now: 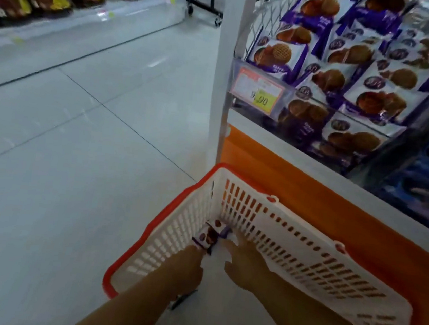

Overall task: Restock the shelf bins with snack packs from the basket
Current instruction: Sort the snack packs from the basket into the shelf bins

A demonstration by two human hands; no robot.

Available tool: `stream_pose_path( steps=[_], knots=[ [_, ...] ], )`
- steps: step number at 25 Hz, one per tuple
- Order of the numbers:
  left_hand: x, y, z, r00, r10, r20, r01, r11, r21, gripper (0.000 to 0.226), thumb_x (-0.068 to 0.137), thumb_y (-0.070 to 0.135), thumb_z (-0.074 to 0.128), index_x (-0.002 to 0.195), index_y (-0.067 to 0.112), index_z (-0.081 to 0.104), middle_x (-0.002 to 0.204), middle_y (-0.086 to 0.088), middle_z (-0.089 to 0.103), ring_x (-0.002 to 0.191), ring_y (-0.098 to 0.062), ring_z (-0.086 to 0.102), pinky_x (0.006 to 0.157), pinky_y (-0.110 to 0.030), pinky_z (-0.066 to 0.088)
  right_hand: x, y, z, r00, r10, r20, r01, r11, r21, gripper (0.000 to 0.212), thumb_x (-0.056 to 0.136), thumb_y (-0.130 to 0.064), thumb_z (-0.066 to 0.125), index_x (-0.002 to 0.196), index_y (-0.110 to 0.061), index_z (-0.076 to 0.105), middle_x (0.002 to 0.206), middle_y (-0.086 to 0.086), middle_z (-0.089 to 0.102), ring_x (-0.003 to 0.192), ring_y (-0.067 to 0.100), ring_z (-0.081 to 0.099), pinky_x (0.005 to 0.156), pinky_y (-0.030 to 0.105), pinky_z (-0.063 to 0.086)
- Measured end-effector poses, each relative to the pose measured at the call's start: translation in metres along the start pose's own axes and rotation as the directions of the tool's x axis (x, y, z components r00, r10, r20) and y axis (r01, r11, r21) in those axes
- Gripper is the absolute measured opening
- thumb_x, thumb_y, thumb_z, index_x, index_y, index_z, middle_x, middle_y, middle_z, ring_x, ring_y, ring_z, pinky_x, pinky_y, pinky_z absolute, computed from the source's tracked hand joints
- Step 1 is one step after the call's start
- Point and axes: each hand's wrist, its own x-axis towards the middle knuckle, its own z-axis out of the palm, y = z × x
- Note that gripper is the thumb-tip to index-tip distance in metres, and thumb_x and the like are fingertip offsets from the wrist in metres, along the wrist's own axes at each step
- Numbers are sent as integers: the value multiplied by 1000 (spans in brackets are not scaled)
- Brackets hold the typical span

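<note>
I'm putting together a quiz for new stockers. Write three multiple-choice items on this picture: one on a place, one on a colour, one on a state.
1. The snack pack lies:
A) on the floor
B) in the basket's far corner
C) on the left shelf

2. The rim of the basket is:
A) red
B) blue
C) green

3. The shelf bin is:
A) empty
B) holding purple packs
C) tipped over

Answers:
1. B, the pack rests where two white basket walls meet.
2. A, a red edge rings the white walls.
3. B, the packs are piled behind its clear front.
</note>
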Motion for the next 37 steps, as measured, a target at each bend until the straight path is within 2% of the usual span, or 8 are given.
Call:
stream_pose_path(
  steps=[7, 10, 13, 15, 17, 24, 29, 37],
  knots=[
    [6, -3, -5, 996, -61, 64, 66, 994, -82, 52, 103, 25, 41, 153, 19, 25, 157, -5, 27, 143, -20, 29, 113, -27, 23, 26, -4, 13, 999, -20, 35, 21, 999, -40, 62, 99, -20, 43, 154, -25, 16, 162, 0, -10, 149, 26, -8, 121, 44, 7],
    [1, 9, -12, 991, -129, 41, 135, 936, -324, 59, 101, 33, 47, 153, 17, 24, 155, -10, 33, 138, -24, 38, 113, -31, 31, -2, 5, 3, 997, 10, -76, 16, 943, 333, 49, 102, -18, 41, 150, -22, 32, 161, 0, 13, 149, 20, 11, 119, 32, 10],
    [-11, 34, -24, 971, -222, 90, 198, 527, -826, 64, 93, 36, 63, 147, 18, 35, 131, -5, 56, 114, -22, 57, 89, -35, 55, -40, 9, -21, 980, 192, -46, -56, 493, 868, 34, 99, -14, 50, 130, -26, 59, 147, -2, 44, 134, 19, 44, 104, 27, 40],
    [-25, 50, -31, 985, -134, 108, 146, 319, -936, 51, 91, 30, 66, 138, 17, 50, 117, 1, 65, 107, -18, 63, 82, -33, 57, -66, 6, -42, 966, 258, -1, -45, 173, 984, 23, 96, -12, 57, 111, -24, 70, 132, 0, 58, 114, 19, 61, 88, 26, 54],
    [-40, 66, -36, 997, -64, 33, 48, 249, -967, 32, 93, 19, 64, 124, 18, 61, 109, 1, 71, 101, -17, 68, 79, -31, 58, -88, 4, -59, 952, 305, -6, -3, 31, 1000, 14, 92, -9, 62, 98, -18, 71, 117, 3, 66, 101, 20, 68, 87, 33, 57],
    [-92, 110, -57, 983, 68, -173, -186, 369, -911, 26, 89, 12, 68, 109, 27, 66, 105, 6, 72, 97, -15, 69, 81, -31, 59, -153, 6, -113, 915, 366, -172, 127, 145, 981, 46, 84, -11, 71, 117, -37, 51, 111, -7, 66, 98, 16, 67, 70, 28, 59],
    [-120, 126, -81, 961, 151, -233, -276, 414, -868, 16, 91, 16, 66, 104, 25, 68, 100, 2, 74, 95, -17, 72, 85, -36, 59, -178, 2, -142, 923, 302, -238, 163, 252, 954, 45, 86, -10, 69, 111, -46, 57, 115, -5, 68, 102, 18, 67, 87, 43, 57],
    [-155, 166, -185, 857, 337, -391, -508, 421, -751, 26, 93, 22, 63, 119, 20, 64, 100, -2, 75, 91, -20, 73, 84, -37, 59, -209, -23, -259, 851, 184, -492, 282, 630, 724, 36, 85, -23, 72, 101, -50, 54, 108, -19, 61, 90, 2, 63, 68, 17, 54]
  ],
)
